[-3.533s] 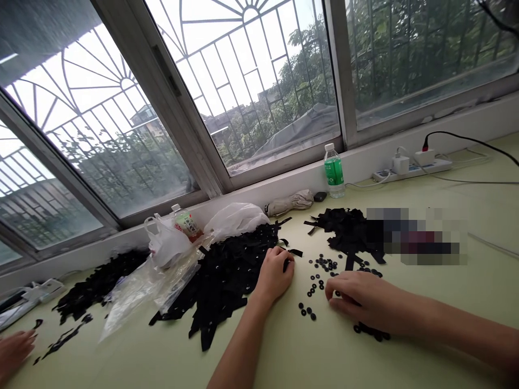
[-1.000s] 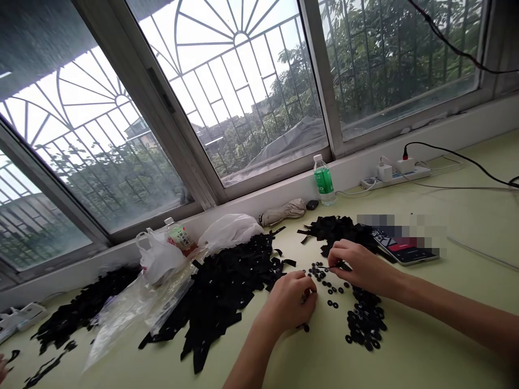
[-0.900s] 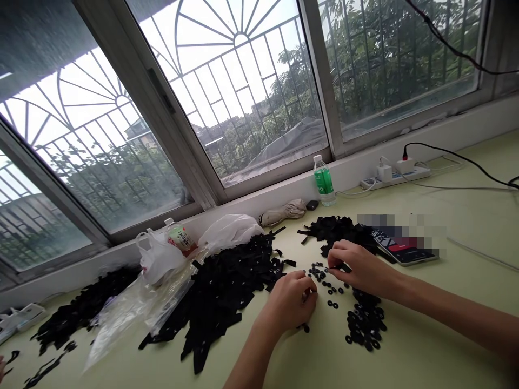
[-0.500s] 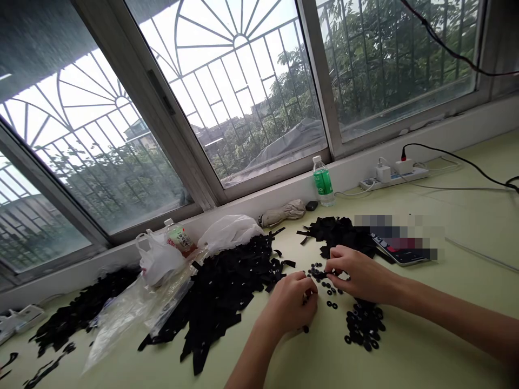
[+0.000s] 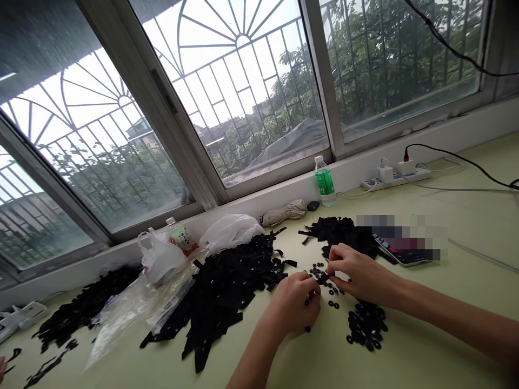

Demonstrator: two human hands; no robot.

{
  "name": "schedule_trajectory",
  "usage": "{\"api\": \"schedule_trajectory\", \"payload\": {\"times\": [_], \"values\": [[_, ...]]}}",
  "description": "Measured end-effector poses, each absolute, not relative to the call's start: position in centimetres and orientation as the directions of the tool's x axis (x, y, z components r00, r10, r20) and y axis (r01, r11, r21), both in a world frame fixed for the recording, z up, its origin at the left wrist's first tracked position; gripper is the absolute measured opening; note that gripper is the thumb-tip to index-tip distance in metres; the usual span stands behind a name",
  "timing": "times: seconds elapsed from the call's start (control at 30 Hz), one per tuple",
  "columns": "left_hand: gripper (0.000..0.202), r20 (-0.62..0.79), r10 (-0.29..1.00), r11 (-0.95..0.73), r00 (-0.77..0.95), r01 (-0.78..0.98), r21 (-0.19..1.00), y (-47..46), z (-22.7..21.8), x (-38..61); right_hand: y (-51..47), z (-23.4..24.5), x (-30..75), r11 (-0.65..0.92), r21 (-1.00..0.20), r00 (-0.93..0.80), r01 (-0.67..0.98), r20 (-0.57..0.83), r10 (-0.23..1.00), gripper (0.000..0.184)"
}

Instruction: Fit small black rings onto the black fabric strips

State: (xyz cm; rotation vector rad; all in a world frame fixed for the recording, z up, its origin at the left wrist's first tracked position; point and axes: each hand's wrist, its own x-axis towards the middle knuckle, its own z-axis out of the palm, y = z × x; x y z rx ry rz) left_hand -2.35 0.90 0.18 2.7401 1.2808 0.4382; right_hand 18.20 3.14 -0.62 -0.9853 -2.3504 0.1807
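Observation:
My right hand [image 5: 359,273] pinches a small black piece [image 5: 323,279] between its fingertips, just above a scatter of small black rings [image 5: 318,272]. My left hand [image 5: 292,301] is curled close by, with its fingertips by the same scatter, and its fingers hide whatever they may hold. A heap of black strips with small holes [image 5: 227,289] lies left of my hands. A second heap of strips [image 5: 340,235] sits beyond them. A pile of black rings [image 5: 366,326] lies below my right wrist.
The pale green table [image 5: 446,302] runs along a window sill. On it are a phone [image 5: 407,256], partly blurred out, a power strip [image 5: 393,178], a water bottle [image 5: 325,182], white plastic bags [image 5: 231,232], a clear bag [image 5: 121,329] and a further strip heap [image 5: 85,297]. Another person's fingers [image 5: 1,367] show at the lower left edge.
My hands have drawn closer together over the loose rings, and the right hand has moved left and down. The ring pile at the lower right is larger than in the oldest frame.

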Motion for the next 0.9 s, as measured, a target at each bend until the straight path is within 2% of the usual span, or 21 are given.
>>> {"api": "schedule_trajectory", "payload": {"times": [0.4,0.9], "values": [[0.013,0.238,0.737,-0.671,0.632,0.728,0.145,0.83,0.08,-2.30,3.24,-0.78,18.09,0.724,-0.317,-0.570,0.612,0.458,0.682,0.021],[0.013,0.224,0.748,-0.660,0.625,0.737,0.148,0.81,0.18,-2.26,2.73,-0.39,18.01,0.756,-0.277,-0.583,0.593,0.500,0.640,0.023]]}}
